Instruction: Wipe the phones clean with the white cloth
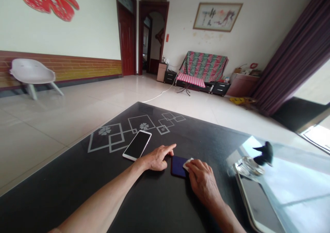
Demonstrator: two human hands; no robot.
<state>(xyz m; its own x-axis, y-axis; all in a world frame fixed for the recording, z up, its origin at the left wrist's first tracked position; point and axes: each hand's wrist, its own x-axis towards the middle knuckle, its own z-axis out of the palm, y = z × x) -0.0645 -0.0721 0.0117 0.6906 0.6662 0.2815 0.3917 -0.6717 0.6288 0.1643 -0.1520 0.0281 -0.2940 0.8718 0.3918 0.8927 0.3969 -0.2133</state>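
A flat dark blue rectangle with a red edge (177, 166), phone-like in shape, lies on the black tabletop (154, 198). My right hand (203, 179) pinches a small white wad, a tissue or cloth (188, 164), and presses it on the rectangle's right part. Beside its left edge rests my left hand (159, 158), index finger stretched out and the other fingers partly bent; nothing shows in it. Whether the left thumb touches the edge I cannot tell. A white-framed phone (137, 145) with a dark screen lies just beyond my left wrist.
On the right are a clear spray bottle with a black trigger head (265, 154) and a white-framed tablet (260, 202). Past the table's edge, a white chair (33, 71) stands left, and a small table with a striped pink cover (190, 79) stands near the far wall.
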